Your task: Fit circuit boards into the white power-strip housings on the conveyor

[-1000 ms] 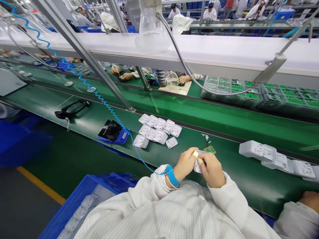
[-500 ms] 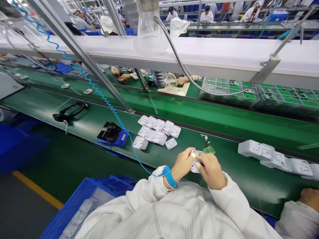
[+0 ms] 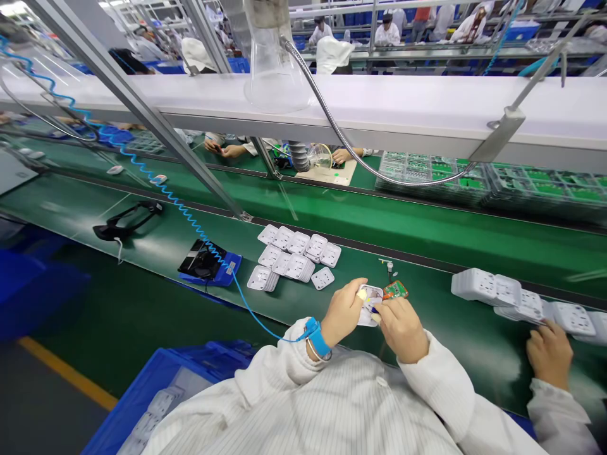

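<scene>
My left hand [image 3: 344, 309] is closed around the left side of a white plastic socket housing [image 3: 370, 296], its open inner side facing up. A pale finger cot covers the thumb tip. My right hand [image 3: 403, 327] has its fingers pinched together at the housing's lower right, by a small dark blue part; what they grip there is too small to make out. A green circuit board [image 3: 396, 289] lies just beyond the housing, with thin reddish wires running between them. Behind it a small white connector [image 3: 389, 266] rests on the bench.
Stacked white socket covers [image 3: 298, 265] stand to the left, more stacked covers [image 3: 484, 285] to the right. A co-worker's hand [image 3: 550, 354] touches the right stack. A blue coiled cord [image 3: 184, 218] runs to my wrist strap [image 3: 317, 336]. A blue bin [image 3: 156, 373] sits lower left.
My right fingers have drawn back from over the housing to its lower right edge, uncovering its inside and the wires. The co-worker's hand has reached in from the right to the stacked covers.
</scene>
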`<act>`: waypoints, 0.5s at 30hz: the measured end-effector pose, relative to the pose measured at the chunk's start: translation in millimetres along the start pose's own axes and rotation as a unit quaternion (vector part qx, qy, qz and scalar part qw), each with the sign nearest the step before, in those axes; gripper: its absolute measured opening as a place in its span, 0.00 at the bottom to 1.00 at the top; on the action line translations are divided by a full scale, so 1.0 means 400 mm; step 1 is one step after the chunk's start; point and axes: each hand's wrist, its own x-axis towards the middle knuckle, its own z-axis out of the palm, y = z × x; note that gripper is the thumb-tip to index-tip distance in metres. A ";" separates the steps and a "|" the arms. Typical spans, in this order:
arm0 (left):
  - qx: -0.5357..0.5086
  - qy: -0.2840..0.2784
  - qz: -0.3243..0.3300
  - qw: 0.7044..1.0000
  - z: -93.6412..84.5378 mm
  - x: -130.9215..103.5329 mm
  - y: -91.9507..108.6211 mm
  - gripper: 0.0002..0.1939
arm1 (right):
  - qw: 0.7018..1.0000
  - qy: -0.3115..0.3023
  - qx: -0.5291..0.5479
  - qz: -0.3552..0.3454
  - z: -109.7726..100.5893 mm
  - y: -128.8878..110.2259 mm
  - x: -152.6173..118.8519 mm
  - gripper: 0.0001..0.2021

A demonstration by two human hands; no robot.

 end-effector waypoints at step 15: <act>0.017 -0.034 0.051 0.998 0.015 0.031 -0.007 0.19 | 0.973 -0.100 0.112 0.173 0.026 0.067 0.026 0.20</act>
